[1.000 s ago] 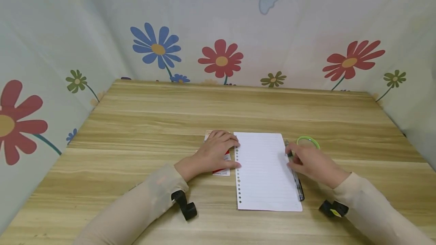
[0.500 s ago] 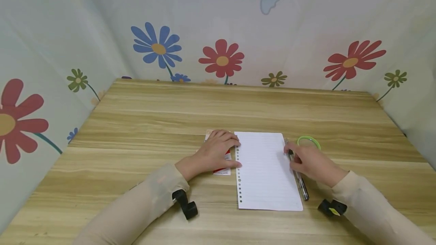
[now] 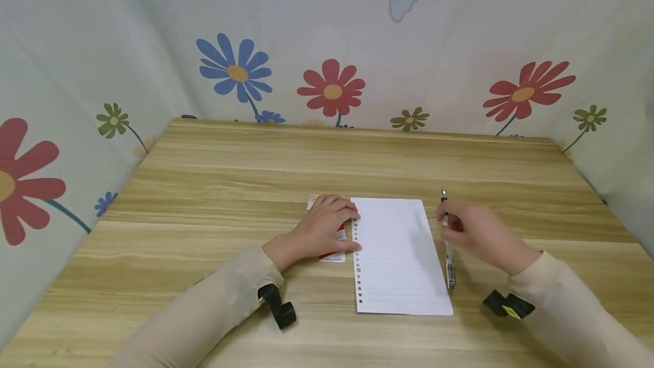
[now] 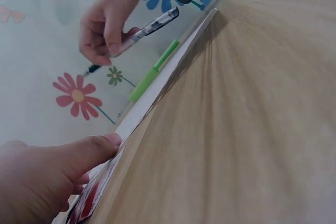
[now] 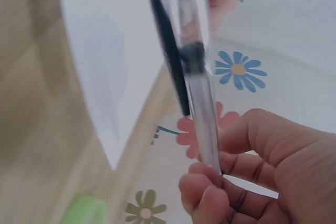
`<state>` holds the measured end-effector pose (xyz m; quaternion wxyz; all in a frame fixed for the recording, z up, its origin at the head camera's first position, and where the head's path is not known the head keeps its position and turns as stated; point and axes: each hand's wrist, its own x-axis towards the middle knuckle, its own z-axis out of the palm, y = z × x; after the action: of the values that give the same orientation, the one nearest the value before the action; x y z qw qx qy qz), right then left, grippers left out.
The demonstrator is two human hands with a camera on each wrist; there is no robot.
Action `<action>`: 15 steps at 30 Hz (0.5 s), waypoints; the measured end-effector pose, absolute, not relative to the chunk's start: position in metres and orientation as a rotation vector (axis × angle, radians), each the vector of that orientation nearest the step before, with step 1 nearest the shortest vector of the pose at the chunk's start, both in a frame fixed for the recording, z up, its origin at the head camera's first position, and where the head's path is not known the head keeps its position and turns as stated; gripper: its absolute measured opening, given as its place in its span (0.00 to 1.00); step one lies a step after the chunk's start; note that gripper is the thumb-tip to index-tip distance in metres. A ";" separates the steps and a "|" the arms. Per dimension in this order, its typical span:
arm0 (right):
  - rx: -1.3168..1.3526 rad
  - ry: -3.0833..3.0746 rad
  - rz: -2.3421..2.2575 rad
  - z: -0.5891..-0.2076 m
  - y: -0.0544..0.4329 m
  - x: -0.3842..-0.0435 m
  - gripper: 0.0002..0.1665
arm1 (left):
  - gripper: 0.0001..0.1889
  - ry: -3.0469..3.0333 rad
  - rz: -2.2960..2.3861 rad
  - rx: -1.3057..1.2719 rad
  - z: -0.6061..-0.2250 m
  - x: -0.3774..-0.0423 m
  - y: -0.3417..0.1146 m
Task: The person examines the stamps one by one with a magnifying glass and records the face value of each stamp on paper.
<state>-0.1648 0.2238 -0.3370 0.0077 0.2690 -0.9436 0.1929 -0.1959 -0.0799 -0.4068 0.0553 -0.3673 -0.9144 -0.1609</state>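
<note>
My right hand pinches a clear-barrelled pen with black parts between thumb and fingers. The left wrist view has the pen held up off the table, its tip pointing away from the clip end. In the right wrist view the pen's clip faces the camera. A lined sheet of loose-leaf paper lies flat, punched holes along its left side. Across that holed edge, my left hand rests with thumb and fingertips on the paper. Beneath its palm, partly hidden, is a red and white printed card.
A bright green thing with a thick handle lies beyond the paper's right side; the right hand hides it in the head view. The wooden table ends at a flowered cloth backdrop.
My right hand has picked the pen up from beside the paper's right edge and moved it slightly right. The green ring beside it has gone behind the hand. My left hand stays put.
</note>
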 end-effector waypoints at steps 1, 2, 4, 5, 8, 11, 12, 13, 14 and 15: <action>0.842 -2.930 0.603 -0.335 0.224 -0.164 0.07 | 0.30 -2.776 -0.488 -1.115 -0.407 -0.196 -0.080; 0.841 -2.912 0.599 -0.333 0.224 -0.163 0.07 | 0.30 -2.778 -0.487 -1.113 -0.407 -0.196 -0.080; 0.839 -2.888 0.591 -0.329 0.224 -0.162 0.06 | 0.30 -2.780 -0.483 -1.113 -0.407 -0.195 -0.079; 0.838 -2.884 0.590 -0.327 0.224 -0.161 0.06 | 0.30 -2.781 -0.479 -1.112 -0.406 -0.195 -0.079; 0.849 -2.870 0.595 -0.322 0.224 -0.159 0.06 | 0.30 -2.783 -0.472 -1.112 -0.407 -0.195 -0.079; 0.870 -2.844 0.594 -0.318 0.225 -0.158 0.07 | 0.30 -2.781 -0.468 -1.113 -0.407 -0.195 -0.079; 0.878 -2.833 0.588 -0.316 0.225 -0.158 0.07 | 0.30 -2.779 -0.467 -1.113 -0.408 -0.195 -0.079; 0.883 -2.823 0.582 -0.315 0.225 -0.158 0.08 | 0.30 -2.777 -0.464 -1.114 -0.408 -0.195 -0.079; 0.887 -2.819 0.576 -0.314 0.225 -0.157 0.09 | 0.30 -2.775 -0.460 -1.112 -0.409 -0.195 -0.079; 0.889 -2.818 0.569 -0.314 0.225 -0.157 0.09 | 0.30 -2.774 -0.457 -1.110 -0.409 -0.195 -0.079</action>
<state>-0.1571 0.2255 -0.3136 0.0662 0.2948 -0.9344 0.1888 -0.1948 -0.0790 -0.4089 0.0596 -0.3667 -0.9161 -0.1510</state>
